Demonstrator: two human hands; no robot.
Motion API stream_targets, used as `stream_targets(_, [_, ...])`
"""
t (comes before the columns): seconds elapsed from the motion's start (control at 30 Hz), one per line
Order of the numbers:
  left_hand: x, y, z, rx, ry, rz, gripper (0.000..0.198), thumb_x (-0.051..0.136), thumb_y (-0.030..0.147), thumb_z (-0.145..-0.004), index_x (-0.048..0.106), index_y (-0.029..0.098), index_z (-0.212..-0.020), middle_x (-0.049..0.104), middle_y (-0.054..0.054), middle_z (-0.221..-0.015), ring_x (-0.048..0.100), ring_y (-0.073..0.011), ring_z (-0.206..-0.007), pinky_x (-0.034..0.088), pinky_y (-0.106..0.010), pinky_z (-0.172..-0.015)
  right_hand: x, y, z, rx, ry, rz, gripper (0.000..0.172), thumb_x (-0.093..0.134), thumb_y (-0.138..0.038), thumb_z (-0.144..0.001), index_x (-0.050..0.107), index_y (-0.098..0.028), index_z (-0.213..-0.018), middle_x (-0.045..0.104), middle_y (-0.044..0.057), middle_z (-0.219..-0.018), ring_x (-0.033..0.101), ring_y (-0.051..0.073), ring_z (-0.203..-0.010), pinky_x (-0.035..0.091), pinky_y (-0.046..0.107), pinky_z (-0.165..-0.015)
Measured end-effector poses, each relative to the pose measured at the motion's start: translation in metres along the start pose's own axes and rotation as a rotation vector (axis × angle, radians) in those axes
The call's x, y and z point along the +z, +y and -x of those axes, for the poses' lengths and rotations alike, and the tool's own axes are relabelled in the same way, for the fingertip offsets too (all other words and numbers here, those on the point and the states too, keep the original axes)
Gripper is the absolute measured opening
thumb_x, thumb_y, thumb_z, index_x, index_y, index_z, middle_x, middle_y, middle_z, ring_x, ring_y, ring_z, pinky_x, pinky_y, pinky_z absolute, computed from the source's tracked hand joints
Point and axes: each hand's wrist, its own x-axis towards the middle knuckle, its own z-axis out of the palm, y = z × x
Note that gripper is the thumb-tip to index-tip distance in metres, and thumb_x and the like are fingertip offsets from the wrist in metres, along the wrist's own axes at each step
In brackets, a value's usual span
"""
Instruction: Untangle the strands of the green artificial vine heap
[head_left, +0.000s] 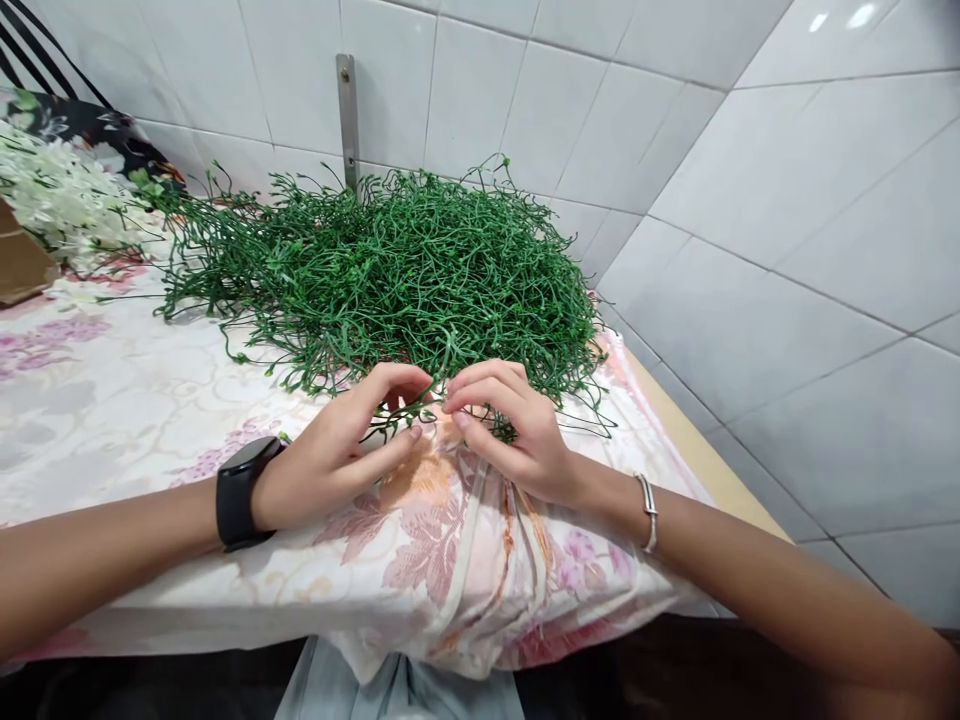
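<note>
A large tangled heap of thin green artificial flower stems (442, 265), with small buds at their tips, lies in front of both hands. My left hand (352, 440), wearing a black watch, is curled around a few green stems (409, 410) between thumb and fingers. Close beside it, my right hand (517, 425) has its fingertips bent together at the end of those stems. Part of what the right fingers hold is hidden behind them. Some stems of the heap lie beneath the right palm.
White artificial flowers (67, 195) lie at the far left, next to a brown cardboard piece (22, 255) and a dark floral bag (97, 130). A floral tablecloth (150, 420) covers the table, bunched at the front. Tiled walls (480, 90) stand behind and to the right.
</note>
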Motion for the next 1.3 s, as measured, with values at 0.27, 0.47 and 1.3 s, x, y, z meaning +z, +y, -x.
stream_targets(0.27, [0.0020, 0.0033, -0.0022, 0.075, -0.018, 0.139, 0.036, 0.047, 0.015, -0.080, 0.036, 0.018, -0.114, 0.044, -0.006, -0.112, 0.043, -0.0135, -0.105, 0.040, -0.025, -0.092, 0.0059, 0.0046, 0.0028, -0.051, -0.071, 0.102, 0.017, 0.053, -0.024, -0.077, 0.053, -0.015, -0.092, 0.057, 0.006, -0.096, 0.051, 0.014, -0.093, 0.034, 0.033, -0.082])
stream_targets(0.47, [0.0011, 0.0033, -0.0027, 0.148, 0.004, 0.102, 0.034, 0.049, 0.013, -0.079, 0.039, 0.014, -0.112, 0.044, -0.008, -0.111, 0.044, -0.0136, -0.105, 0.041, -0.024, -0.090, 0.0050, 0.0036, 0.0013, -0.085, -0.077, 0.077, 0.012, 0.055, -0.022, -0.077, 0.053, -0.016, -0.087, 0.057, 0.005, -0.091, 0.052, 0.013, -0.088, 0.035, 0.033, -0.081])
stream_targets(1.3, [0.0014, 0.0020, -0.0005, 0.294, 0.104, -0.346, 0.019, 0.055, 0.021, -0.077, 0.049, 0.015, -0.094, 0.056, -0.004, -0.087, 0.046, -0.0151, -0.086, 0.040, -0.029, -0.076, 0.0078, 0.0016, 0.0041, -0.171, 0.007, 0.073, 0.020, 0.058, -0.016, -0.070, 0.047, -0.016, -0.087, 0.060, 0.007, -0.087, 0.055, 0.016, -0.088, 0.042, 0.036, -0.079])
